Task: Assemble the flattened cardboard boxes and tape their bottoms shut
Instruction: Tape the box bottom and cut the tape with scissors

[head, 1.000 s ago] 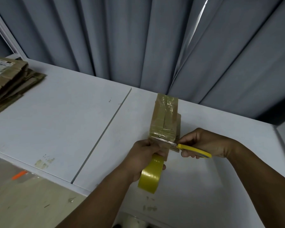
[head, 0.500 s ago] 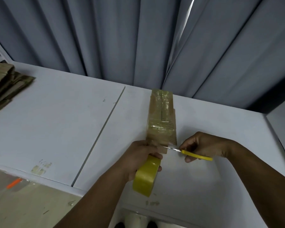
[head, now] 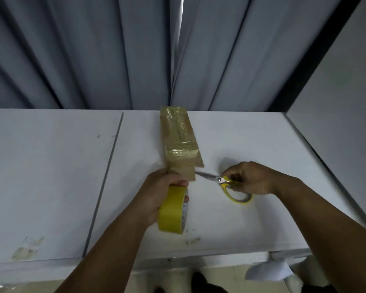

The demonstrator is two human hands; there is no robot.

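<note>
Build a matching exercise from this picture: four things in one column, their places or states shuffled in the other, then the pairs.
Things
1. tape roll
2. scissors
3. cardboard box
4. curtain

Places or states
a. hangs behind the table
b. gripped by the left hand
c. on the table, its top covered in tape
d. held by the right hand, blades pointing at the box

Pairs: 1-b, 2-d, 3-c, 4-a

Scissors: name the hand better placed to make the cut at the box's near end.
Right. The right hand holds the scissors, blades pointing at the near end of the cardboard box. The left hand is busy gripping the tape roll, so it likely stays put.
</note>
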